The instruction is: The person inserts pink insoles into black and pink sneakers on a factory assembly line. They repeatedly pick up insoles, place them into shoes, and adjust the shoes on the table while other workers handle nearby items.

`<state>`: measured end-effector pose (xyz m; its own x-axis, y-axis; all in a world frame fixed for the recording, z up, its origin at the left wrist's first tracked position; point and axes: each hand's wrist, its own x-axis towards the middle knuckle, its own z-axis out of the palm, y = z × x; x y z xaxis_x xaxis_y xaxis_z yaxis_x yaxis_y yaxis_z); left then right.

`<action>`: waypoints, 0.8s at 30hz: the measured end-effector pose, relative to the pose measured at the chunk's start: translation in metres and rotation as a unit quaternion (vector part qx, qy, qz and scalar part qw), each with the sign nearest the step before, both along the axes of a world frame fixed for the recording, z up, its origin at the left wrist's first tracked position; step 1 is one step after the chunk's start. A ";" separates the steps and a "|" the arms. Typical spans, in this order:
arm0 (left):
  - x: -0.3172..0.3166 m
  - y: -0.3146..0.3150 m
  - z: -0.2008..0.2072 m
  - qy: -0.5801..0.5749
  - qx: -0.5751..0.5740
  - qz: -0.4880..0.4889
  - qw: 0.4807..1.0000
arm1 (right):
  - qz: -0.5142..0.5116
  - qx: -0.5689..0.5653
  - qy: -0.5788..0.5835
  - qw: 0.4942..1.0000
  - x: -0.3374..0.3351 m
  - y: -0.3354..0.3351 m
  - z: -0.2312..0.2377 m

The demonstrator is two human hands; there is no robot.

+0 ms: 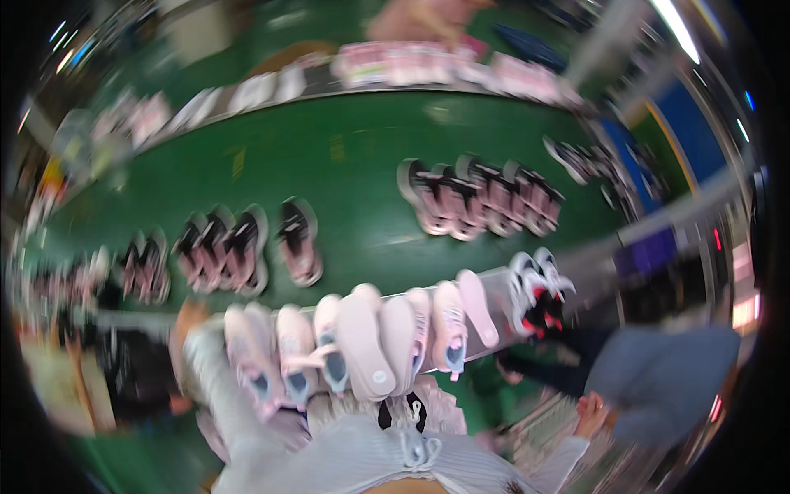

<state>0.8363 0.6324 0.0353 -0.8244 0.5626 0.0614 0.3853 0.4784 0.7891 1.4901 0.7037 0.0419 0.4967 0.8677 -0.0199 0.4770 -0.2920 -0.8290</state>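
Observation:
My left hand (pixel 193 314) reaches to the left end of the narrow ledge, beside the pale pink sneakers; motion smears its fingers. A row of pale pink sneakers (pixel 296 350) with blue-grey linings lies along the ledge in front of me. Across them rest pale pink insoles or soles, a large one (pixel 362 346) in the middle and a thin one (pixel 477 309) at the right. My right hand (pixel 591 414) is out to the right, away from the shoes, fingers loosely bent and apart, with nothing visible in it.
Black-and-pink sneakers (pixel 243 251) stand in groups on the green belt (pixel 354 198) beyond the ledge. White-and-black sneakers (pixel 535 292) sit at the ledge's right end. A person in a grey-blue top (pixel 666 379) is close on my right. Pink shoe parts (pixel 395 64) line the far side, near another person.

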 end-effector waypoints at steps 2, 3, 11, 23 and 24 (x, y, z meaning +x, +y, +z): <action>0.035 -0.020 0.008 -0.128 0.035 -0.122 0.984 | -0.060 0.038 0.063 0.995 0.015 -0.044 -0.009; 0.055 -0.025 0.013 -0.175 0.020 -0.187 0.966 | -0.107 0.030 0.127 0.986 0.011 -0.054 -0.011; 0.240 0.044 0.034 -0.242 -0.140 -0.683 0.674 | -0.197 0.076 0.234 0.949 0.066 -0.177 -0.060; 0.693 -0.026 0.094 -0.039 -0.280 -0.951 0.129 | -0.735 0.051 -0.090 0.670 0.135 -0.575 -0.005; 0.723 -0.040 0.092 -0.022 -0.283 -0.955 0.089 | -0.762 0.046 -0.083 0.640 0.121 -0.592 -0.004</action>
